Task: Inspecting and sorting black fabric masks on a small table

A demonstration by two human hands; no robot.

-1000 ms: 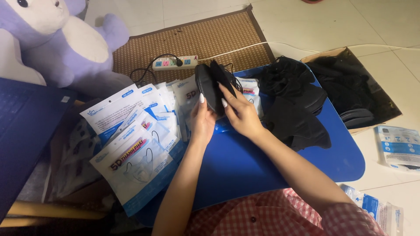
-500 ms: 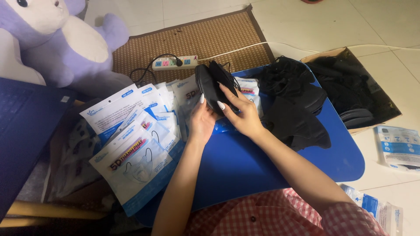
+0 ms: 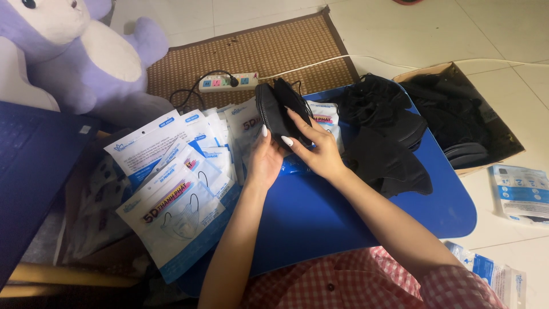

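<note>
Both my hands hold a stack of folded black face masks (image 3: 279, 110) upright above a blue table (image 3: 320, 217). My left hand (image 3: 264, 160) grips the stack from below and on its left side. My right hand (image 3: 317, 150) holds it from the right, its fingers spread across the front. A pile of loose black masks (image 3: 384, 134) lies on the table just to the right of my hands. White and blue mask packets (image 3: 177, 189) are fanned out to the left.
An open cardboard box (image 3: 460, 120) with more black masks sits at the right on the tiled floor. A power strip (image 3: 227, 82) lies on a woven mat behind the table. A purple plush toy (image 3: 80, 51) is at the top left. More packets (image 3: 521, 193) lie at the far right.
</note>
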